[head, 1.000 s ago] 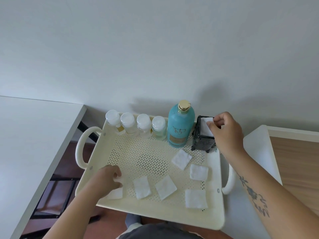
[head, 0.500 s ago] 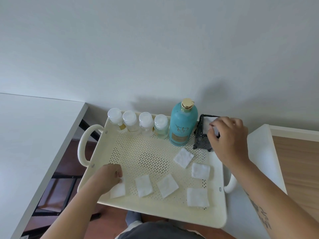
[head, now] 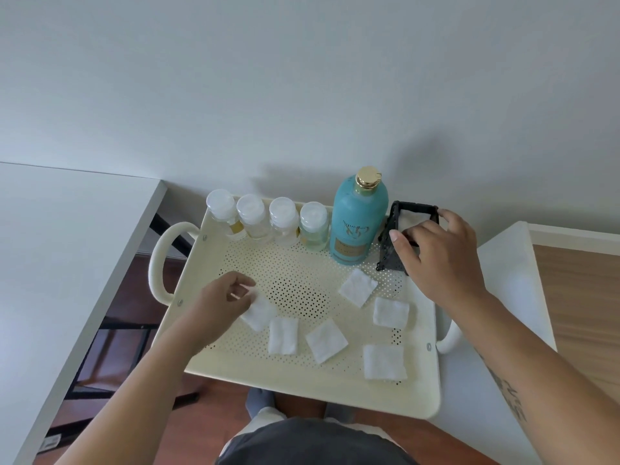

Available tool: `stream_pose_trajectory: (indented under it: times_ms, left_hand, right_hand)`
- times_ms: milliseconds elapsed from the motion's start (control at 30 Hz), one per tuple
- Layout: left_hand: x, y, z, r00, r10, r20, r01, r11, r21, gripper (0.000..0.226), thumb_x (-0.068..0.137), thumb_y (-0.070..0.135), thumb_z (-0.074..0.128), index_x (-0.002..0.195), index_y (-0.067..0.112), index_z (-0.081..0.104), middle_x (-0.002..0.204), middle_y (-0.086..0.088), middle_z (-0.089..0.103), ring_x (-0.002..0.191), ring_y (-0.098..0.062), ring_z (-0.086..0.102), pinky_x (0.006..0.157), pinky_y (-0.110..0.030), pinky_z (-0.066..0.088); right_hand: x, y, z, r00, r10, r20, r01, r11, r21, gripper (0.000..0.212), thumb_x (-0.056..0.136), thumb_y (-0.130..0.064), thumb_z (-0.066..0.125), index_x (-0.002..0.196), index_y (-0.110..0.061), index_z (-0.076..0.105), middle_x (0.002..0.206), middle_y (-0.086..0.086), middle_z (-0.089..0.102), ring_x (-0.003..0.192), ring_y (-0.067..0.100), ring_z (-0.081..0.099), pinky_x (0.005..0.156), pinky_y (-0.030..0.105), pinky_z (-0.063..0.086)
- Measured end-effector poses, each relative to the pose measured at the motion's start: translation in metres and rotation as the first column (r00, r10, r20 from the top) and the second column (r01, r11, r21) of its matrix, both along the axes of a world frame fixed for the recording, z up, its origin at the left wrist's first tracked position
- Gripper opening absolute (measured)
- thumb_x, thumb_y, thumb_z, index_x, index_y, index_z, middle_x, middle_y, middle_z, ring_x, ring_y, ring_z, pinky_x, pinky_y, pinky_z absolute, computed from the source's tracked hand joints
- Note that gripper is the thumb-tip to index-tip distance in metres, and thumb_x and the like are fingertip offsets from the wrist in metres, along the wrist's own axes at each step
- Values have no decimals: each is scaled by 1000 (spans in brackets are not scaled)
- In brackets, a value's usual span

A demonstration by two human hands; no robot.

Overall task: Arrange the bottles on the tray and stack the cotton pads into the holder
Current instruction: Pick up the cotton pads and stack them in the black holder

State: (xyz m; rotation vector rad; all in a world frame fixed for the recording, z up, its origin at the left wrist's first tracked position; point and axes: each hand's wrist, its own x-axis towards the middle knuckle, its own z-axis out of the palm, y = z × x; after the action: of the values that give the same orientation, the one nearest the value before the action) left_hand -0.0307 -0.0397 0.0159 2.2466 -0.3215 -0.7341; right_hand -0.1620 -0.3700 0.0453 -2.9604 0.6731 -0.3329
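**A:** So, what changed?
**B:** Your right hand (head: 439, 253) has released its pad (head: 412, 222) into the holder (head: 416, 208) and now grips the holder's sides. Your left hand (head: 221, 298) has pinched up a cotton pad (head: 259, 314), well left of the holder; 5 more wait.

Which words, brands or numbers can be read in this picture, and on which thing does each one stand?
No text can be quoted with certainty.
teal bottle: dark script and a monogram, too blurred to read.
gold label on it: print too small.
yellow labels on the small bottles: too small.
tattoo on the right forearm: blurred.
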Motion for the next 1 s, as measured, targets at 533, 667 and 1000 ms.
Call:
stream_pose_trajectory:
  times_ms: [533, 667, 1000]
  left_hand:
    - [-10, -65, 17, 962, -57, -268, -67, 900, -431, 7, 90, 21, 67, 92, 23, 74, 94, -11, 74, 84, -22, 64, 79, -39, 53]
    - [-8, -84, 27, 962, -157, -223, 50, 905, -422, 9, 86, 22, 71, 94, 26, 74, 92, -6, 75, 77, -14, 66, 71, -27, 54]
    - [-2, -99, 28, 944, -244, -224, 134, 899, -417, 10, 79, 25, 79, 85, 25, 71, 86, -6, 76, 77, -11, 67, 72, -21, 54]
  right_hand:
    - [-16, 77, 27, 954, 42, 296, -233, 725, 648, 12, 88, -29, 65, 94, -19, 64, 89, -10, 60, 84, 8, 54, 71, 15, 39]
    - [-10, 88, 16, 997, -21, 77, -56, 503, 862, 19, 84, -42, 69, 100, -32, 65, 100, -17, 66, 90, 0, 58, 73, 19, 45]
    - [-4, 86, 3, 988, -150, -22, 55, 224, 973, 6, 85, -31, 71, 91, -29, 69, 84, -10, 69, 66, -8, 58, 59, 7, 44]
